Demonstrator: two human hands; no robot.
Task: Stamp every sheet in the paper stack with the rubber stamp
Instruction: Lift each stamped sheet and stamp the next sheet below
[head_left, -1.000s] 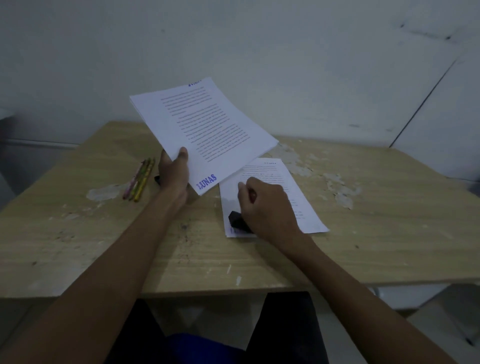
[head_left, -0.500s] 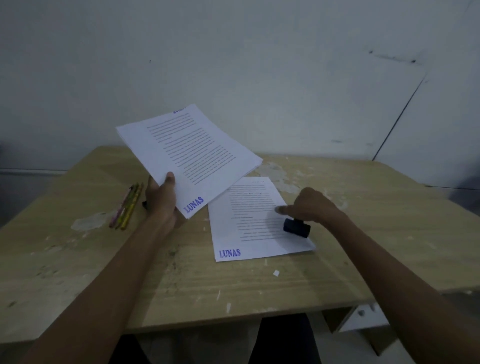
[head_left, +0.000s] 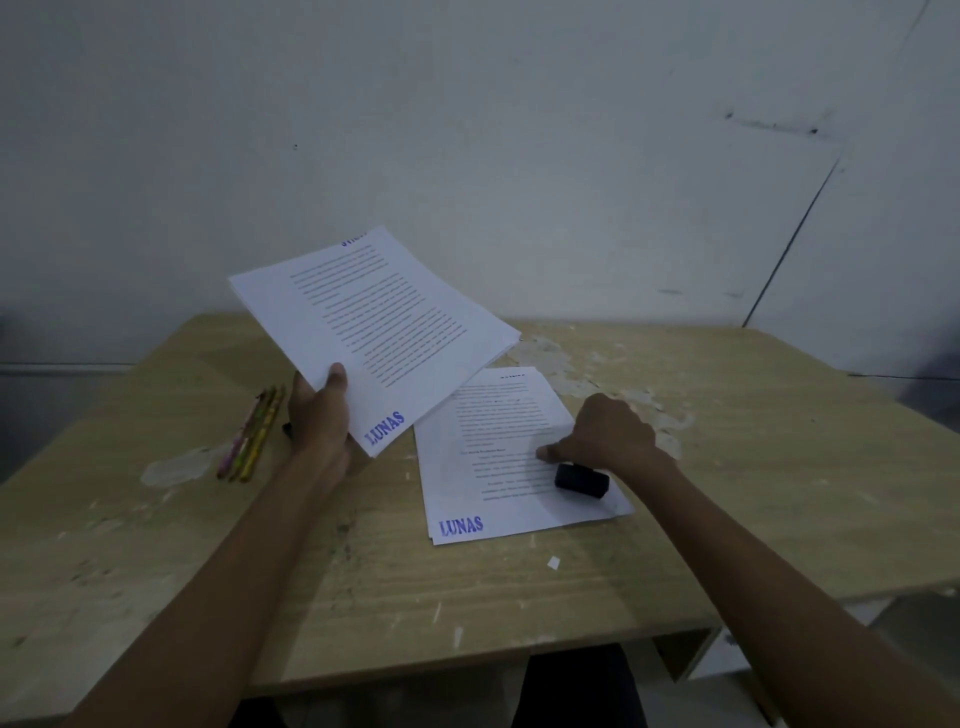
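Observation:
My left hand (head_left: 319, 415) holds a stack of printed sheets (head_left: 374, 322) tilted above the table's left middle. The top sheet bears a blue LUNAS mark near my thumb. A few printed sheets (head_left: 498, 457) lie flat on the table below and to the right of it, and the top one has a blue LUNAS mark in its near left corner. My right hand (head_left: 608, 434) rests on the right part of that sheet, closed on the black rubber stamp (head_left: 582, 479), with the forefinger pointing left along the paper.
Several coloured pencils (head_left: 252, 439) lie left of my left hand. A small dark object peeks out behind that hand. The wooden table (head_left: 753, 467) has flaked white patches at the back and a paper scrap (head_left: 554, 562) near the front. A wall stands behind.
My right hand carried the stamp from the flat sheet's near left corner to its right side, uncovering a fresh LUNAS mark. The left hand kept the stack raised.

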